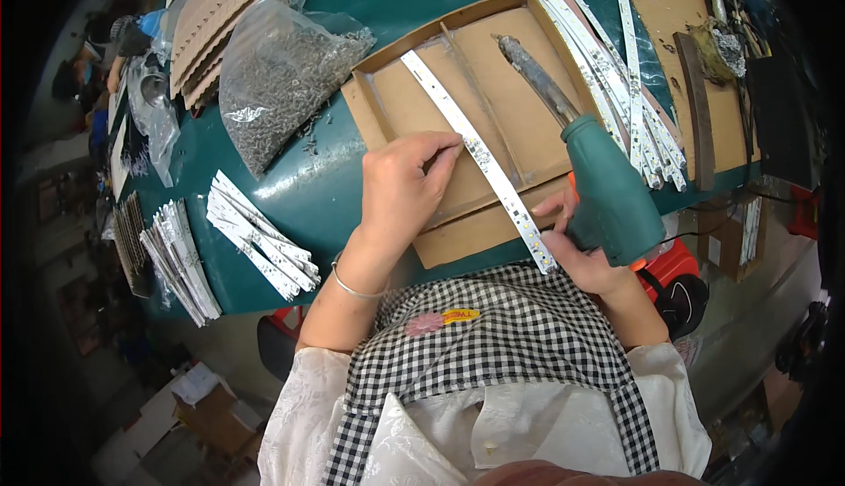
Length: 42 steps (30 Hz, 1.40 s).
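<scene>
A narrow white LED strip (pixel 493 173) with small components lies slantwise across a shallow cardboard box (pixel 400 116). My left hand (pixel 407 178) is closed, thumb and forefinger pinched at the strip's left edge near its middle. On the right, my right hand (pixel 591 261) curls round under a green-bodied gun-shaped tool (pixel 612 191) with a long, darkened metal barrel and orange parts. Its fingertips and thumb show on the tool's left side; the grip is hidden beneath the body. The barrel points over the box, and the strip's near end lies beside my right thumb.
Bundles of white strips (pixel 264 235) lie left on the green table (pixel 343 270); more white strips (pixel 607 68) pile beyond the box. A clear bag (pixel 273 81) of small metal screws stands at upper left, beside stacked brown boards (pixel 216 33). A dark bar (pixel 695 112) lies right.
</scene>
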Available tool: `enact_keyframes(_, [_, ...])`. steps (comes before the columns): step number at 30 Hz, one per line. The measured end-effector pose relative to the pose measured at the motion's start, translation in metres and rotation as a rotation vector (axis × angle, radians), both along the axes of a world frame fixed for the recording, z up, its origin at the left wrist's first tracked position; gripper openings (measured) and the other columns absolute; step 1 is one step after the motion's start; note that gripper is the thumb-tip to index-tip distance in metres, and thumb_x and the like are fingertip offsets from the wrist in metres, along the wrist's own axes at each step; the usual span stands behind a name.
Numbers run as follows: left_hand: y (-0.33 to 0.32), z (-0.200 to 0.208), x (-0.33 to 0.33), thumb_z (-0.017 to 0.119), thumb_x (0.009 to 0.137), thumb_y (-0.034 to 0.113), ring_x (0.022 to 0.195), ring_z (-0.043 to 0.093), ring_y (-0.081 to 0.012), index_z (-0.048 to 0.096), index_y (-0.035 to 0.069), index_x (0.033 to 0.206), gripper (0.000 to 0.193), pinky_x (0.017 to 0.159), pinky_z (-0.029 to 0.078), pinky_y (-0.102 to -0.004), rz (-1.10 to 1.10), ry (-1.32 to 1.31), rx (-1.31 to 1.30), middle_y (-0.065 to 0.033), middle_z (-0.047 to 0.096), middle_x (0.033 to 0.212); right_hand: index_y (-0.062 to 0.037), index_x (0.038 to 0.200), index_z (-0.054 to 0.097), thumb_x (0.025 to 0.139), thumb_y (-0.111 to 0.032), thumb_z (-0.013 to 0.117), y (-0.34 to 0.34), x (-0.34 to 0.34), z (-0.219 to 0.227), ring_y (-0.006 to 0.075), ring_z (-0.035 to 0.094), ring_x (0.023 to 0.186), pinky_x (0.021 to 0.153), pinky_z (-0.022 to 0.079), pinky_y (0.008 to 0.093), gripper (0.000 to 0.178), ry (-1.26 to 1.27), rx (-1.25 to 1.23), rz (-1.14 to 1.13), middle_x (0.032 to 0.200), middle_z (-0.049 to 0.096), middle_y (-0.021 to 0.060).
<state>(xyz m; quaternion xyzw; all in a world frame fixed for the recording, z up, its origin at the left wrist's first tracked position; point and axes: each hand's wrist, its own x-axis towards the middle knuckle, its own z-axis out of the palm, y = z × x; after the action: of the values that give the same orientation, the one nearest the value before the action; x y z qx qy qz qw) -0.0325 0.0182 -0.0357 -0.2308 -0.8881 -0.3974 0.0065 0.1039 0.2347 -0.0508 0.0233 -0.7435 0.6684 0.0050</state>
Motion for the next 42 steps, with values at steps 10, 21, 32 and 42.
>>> enact_keyframes(10, [0.001, -0.003, -0.001, 0.077, 0.081, 0.003, 0.069, 0.072, -0.0183, 0.076, 0.003, 0.092, 0.011, 0.063, 0.055, -0.0278, -0.051, 0.004, -0.011, -0.0116, 0.075, 0.083, -0.0004, 0.131, 0.045, 0.076, 0.012, 0.071, 0.002, 0.004, -0.01, 0.0236, 0.063, 0.098, 0.078, 0.052, 0.0321, 0.062, 0.022, 0.039, 0.091, 0.096, 0.053, 0.0076])
enact_keyframes(21, [0.0, -0.007, 0.002, 0.076, 0.079, 0.001, 0.069, 0.072, -0.0206, 0.076, 0.003, 0.09, 0.011, 0.061, 0.055, -0.0291, -0.06, 0.098, -0.017, -0.0106, 0.074, 0.082, 0.0041, 0.15, 0.023, 0.08, 0.018, 0.063, -0.007, 0.0, -0.002, 0.0258, 0.064, 0.096, 0.074, 0.055, 0.0313, 0.082, 0.002, -0.064, 0.068, 0.091, 0.052, 0.0107])
enact_keyframes(32, [0.002, -0.009, 0.002, 0.076, 0.078, 0.0, 0.071, 0.072, -0.022, 0.075, 0.002, 0.089, 0.011, 0.063, 0.055, -0.0296, -0.082, 0.145, -0.024, -0.0114, 0.074, 0.083, 0.0051, 0.137, 0.036, 0.082, 0.016, 0.062, -0.012, -0.002, 0.001, 0.0222, 0.065, 0.093, 0.075, 0.057, 0.0306, 0.061, -0.043, -0.131, 0.018, 0.098, 0.055, 0.0113])
enact_keyframes(42, [-0.002, -0.011, 0.005, 0.077, 0.079, 0.001, 0.069, 0.072, -0.021, 0.074, 0.002, 0.087, 0.009, 0.062, 0.056, -0.0293, -0.037, 0.099, 0.025, -0.0114, 0.074, 0.082, 0.0102, 0.142, 0.037, 0.082, 0.0, 0.068, 0.021, 0.02, 0.018, 0.0174, 0.058, 0.07, 0.058, 0.052, 0.0284, 0.068, 0.031, -0.322, -0.159, 0.103, 0.057, 0.0154])
